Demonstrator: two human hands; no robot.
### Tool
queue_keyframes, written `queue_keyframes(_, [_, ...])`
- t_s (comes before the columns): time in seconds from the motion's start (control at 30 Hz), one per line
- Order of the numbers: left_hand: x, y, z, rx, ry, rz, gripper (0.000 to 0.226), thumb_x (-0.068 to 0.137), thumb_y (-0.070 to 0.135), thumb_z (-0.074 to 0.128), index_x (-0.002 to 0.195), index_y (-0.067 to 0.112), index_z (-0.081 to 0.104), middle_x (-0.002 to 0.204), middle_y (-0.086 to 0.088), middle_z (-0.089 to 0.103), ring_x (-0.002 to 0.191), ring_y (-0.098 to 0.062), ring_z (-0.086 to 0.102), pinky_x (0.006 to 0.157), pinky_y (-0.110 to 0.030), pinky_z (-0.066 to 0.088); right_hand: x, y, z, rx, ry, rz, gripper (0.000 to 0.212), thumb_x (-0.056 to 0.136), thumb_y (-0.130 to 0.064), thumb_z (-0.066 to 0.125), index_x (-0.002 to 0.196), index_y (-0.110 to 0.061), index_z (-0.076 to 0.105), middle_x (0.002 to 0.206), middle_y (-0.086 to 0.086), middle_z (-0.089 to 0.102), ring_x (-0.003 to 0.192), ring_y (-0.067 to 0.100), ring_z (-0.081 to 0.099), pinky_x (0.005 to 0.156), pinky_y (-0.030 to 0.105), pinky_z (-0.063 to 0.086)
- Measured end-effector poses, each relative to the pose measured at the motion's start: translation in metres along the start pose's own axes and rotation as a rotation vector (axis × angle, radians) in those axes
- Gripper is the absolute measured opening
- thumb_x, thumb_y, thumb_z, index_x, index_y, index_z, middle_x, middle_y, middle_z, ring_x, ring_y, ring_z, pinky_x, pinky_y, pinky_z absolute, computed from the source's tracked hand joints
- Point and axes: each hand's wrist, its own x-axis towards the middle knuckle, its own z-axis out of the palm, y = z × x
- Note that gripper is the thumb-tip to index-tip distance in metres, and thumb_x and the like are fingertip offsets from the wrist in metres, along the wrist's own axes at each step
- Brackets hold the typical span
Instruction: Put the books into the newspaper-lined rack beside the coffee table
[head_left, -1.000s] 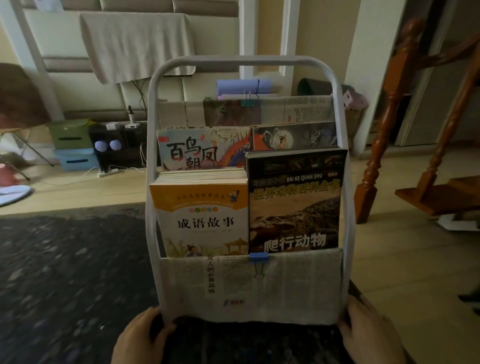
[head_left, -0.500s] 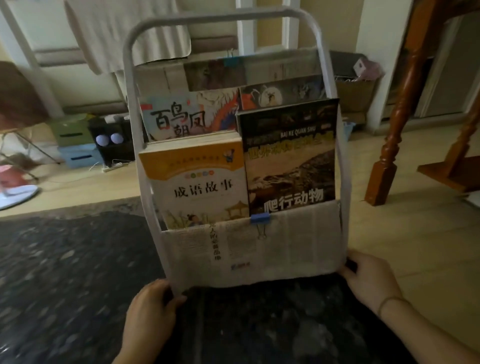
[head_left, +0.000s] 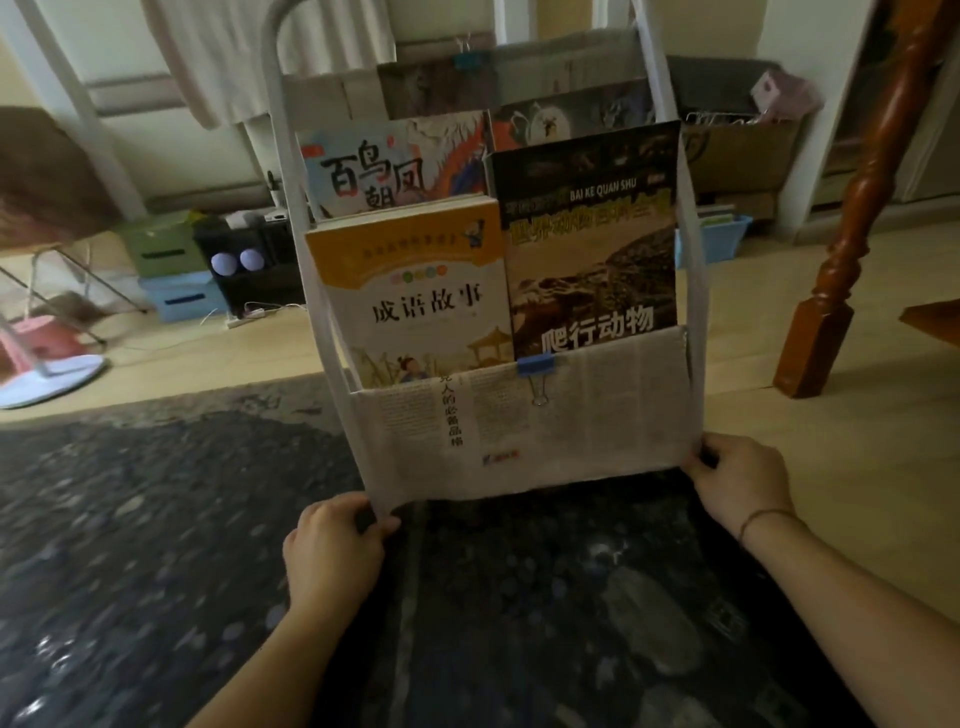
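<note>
Gripping the white rack (head_left: 332, 332) by its bottom corners, the left hand (head_left: 332, 551) and right hand (head_left: 740, 483) curl their fingers around it; four books (head_left: 592, 234) stand above the fingers.

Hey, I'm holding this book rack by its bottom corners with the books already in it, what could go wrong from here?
1. Both hands, left and right, grip the rack only at its base; the tall frame could tip.
2. The dark book sticks well above the newspaper pocket and might slide out if the rack leans.
3. The newspaper looks held by a small blue clip; tugging may tear it.
</note>
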Motion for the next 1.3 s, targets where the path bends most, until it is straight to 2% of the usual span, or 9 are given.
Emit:
queue_keyframes(0.07, [0.004,0.0,0.002,0.006,0.023,-0.014,0.013,0.085,0.039,0.071,0.089,0.049,0.064,0.112,0.017,0.068,0.112,-0.016,0.057,0.098,-0.05,0.046,0.0,0.002,0.001,0.021,0.009,0.005,0.016,0.086,-0.027,0.07,0.095,-0.016,0.076,0.089,0.01,0.073,0.066,0.019,0.057,0.057,0.024,0.038])
queue_keyframes(0.23, [0.009,0.008,0.009,0.021,0.08,-0.052,0.015,0.09,0.037,0.067,0.104,0.038,0.072,0.124,0.013,0.063,0.124,-0.019,0.045,0.104,-0.047,0.032,0.003,0.001,0.001,-0.001,0.025,-0.002,0.02,0.086,-0.028,0.07,0.102,-0.017,0.075,0.088,0.009,0.073,0.068,0.023,0.06,0.063,0.025,0.046])
queue_keyframes(0.33, [0.006,0.008,0.01,0.036,0.069,-0.027,0.019,0.093,0.038,0.062,0.11,0.037,0.07,0.13,0.013,0.058,0.126,-0.018,0.038,0.106,-0.044,0.026,0.003,0.002,0.001,-0.034,0.028,-0.023,0.018,0.087,-0.028,0.069,0.099,-0.017,0.076,0.083,0.01,0.072,0.063,0.021,0.054,0.059,0.025,0.042])
queue_keyframes(0.47, [0.005,0.007,0.011,0.038,0.068,-0.03,0.02,0.093,0.038,0.061,0.111,0.034,0.071,0.131,0.012,0.057,0.127,-0.018,0.037,0.108,-0.044,0.024,0.004,0.004,0.003,-0.034,0.034,-0.037,0.014,0.088,-0.026,0.068,0.089,-0.014,0.076,0.073,0.007,0.068,0.058,0.017,0.051,0.054,0.025,0.036])
queue_keyframes(1.07, [0.009,0.001,0.015,0.055,0.093,-0.008,0.023,0.091,0.041,0.064,0.11,0.031,0.072,0.131,0.011,0.058,0.128,-0.021,0.036,0.108,-0.046,0.025,0.005,0.006,0.007,-0.095,0.057,-0.023,0.018,0.089,-0.031,0.065,0.085,-0.016,0.074,0.072,0.008,0.067,0.063,0.024,0.058,0.058,0.025,0.042])
queue_keyframes(1.13, [0.008,0.001,0.015,0.065,0.098,-0.001,0.022,0.091,0.041,0.065,0.11,0.032,0.072,0.13,0.011,0.059,0.129,-0.021,0.038,0.108,-0.047,0.027,0.004,0.005,0.007,-0.068,0.056,-0.024,0.018,0.091,-0.029,0.064,0.089,-0.014,0.073,0.075,0.009,0.067,0.065,0.024,0.058,0.06,0.027,0.045])
queue_keyframes(1.23, [0.006,0.001,0.007,-0.05,0.076,0.017,0.016,0.088,0.036,0.069,0.104,0.039,0.071,0.119,0.015,0.065,0.123,-0.017,0.049,0.109,-0.046,0.036,-0.001,-0.006,0.001,-0.005,-0.007,0.017,0.021,0.096,-0.028,0.055,0.102,-0.012,0.068,0.078,0.008,0.063,0.068,0.024,0.057,0.066,0.033,0.052])
queue_keyframes(1.27, [0.0,-0.002,0.005,-0.119,0.081,0.06,0.018,0.087,0.032,0.071,0.103,0.039,0.07,0.116,0.014,0.067,0.117,-0.014,0.055,0.108,-0.044,0.041,-0.005,-0.003,0.001,-0.003,-0.034,0.027,0.024,0.099,-0.029,0.049,0.107,-0.013,0.065,0.083,0.006,0.063,0.072,0.023,0.058,0.07,0.035,0.054])
queue_keyframes(1.3, [-0.009,-0.005,0.001,-0.168,0.065,0.066,0.021,0.087,0.028,0.072,0.106,0.036,0.071,0.115,0.011,0.068,0.111,-0.01,0.058,0.106,-0.039,0.044,-0.013,-0.001,0.0,-0.056,-0.083,0.05,0.03,0.1,-0.032,0.042,0.117,-0.016,0.06,0.096,0.006,0.065,0.081,0.024,0.06,0.078,0.037,0.053])
